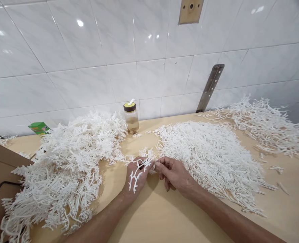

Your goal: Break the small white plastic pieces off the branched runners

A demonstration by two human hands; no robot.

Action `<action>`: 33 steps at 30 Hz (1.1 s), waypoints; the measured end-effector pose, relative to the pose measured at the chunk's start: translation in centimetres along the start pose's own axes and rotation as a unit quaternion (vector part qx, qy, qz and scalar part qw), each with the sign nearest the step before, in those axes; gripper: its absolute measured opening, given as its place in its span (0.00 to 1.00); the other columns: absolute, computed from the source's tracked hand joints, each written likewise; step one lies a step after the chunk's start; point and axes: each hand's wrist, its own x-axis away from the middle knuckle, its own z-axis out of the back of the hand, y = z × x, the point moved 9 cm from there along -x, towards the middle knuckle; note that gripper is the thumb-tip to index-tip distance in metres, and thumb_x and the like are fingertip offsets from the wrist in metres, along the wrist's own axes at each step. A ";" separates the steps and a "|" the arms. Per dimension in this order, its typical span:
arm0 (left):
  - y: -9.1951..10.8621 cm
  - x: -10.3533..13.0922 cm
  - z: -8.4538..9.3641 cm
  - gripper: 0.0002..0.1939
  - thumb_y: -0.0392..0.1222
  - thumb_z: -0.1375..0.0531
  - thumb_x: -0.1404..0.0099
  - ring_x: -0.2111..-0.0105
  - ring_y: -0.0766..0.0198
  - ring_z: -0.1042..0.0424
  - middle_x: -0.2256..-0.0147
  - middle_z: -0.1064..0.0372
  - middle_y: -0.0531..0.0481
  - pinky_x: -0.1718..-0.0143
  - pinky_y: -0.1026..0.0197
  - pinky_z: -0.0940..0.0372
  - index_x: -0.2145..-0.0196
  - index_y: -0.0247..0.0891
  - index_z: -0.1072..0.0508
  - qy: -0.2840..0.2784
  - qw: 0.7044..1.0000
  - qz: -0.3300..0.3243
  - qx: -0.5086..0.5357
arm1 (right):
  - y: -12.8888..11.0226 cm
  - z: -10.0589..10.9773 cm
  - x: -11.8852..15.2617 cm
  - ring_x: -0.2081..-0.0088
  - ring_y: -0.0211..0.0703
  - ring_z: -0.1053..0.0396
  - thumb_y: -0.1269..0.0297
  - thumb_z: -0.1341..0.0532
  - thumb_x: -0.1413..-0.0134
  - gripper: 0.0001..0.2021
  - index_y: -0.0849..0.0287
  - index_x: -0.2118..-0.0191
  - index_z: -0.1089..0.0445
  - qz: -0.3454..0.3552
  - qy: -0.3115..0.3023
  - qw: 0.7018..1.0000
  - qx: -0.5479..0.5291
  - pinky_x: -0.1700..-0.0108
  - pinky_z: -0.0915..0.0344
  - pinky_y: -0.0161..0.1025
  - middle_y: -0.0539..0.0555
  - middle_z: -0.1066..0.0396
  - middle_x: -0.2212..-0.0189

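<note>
My left hand (134, 179) is closed on a white branching plastic sprig (136, 175), whose forked twigs drape over the back of the hand. Close beside it, my right hand (174, 173) pinches with thumb and forefinger at the sprig's other side; the exact bit between those fingertips is too small to make out. Left of my hands rises a tangled heap of white branching sprigs (88, 138). To the right spreads a broad pile of short white plastic pieces (210, 148).
A clear bottle (132, 121) with a yellow-and-black lid stands near the tiled wall. Bare branching white stems (273, 125) lie at the far right. A metal bracket (210, 88) leans on the wall, a green box (39, 128) sits behind the left heap, and a brown carton (5, 168) is at left.
</note>
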 end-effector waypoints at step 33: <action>0.7 0.5 -0.3 0.16 0.44 0.40 0.39 0.78 0.66 0.37 0.80 0.37 0.53 0.74 0.64 0.40 0.82 0.39 0.36 0.031 0.985 -0.132 -0.102 | -1.2 1.1 0.0 0.86 0.36 0.33 0.65 0.42 0.46 0.05 0.58 0.72 0.33 0.069 0.113 0.978 0.160 0.84 0.35 0.31 0.46 0.32 0.83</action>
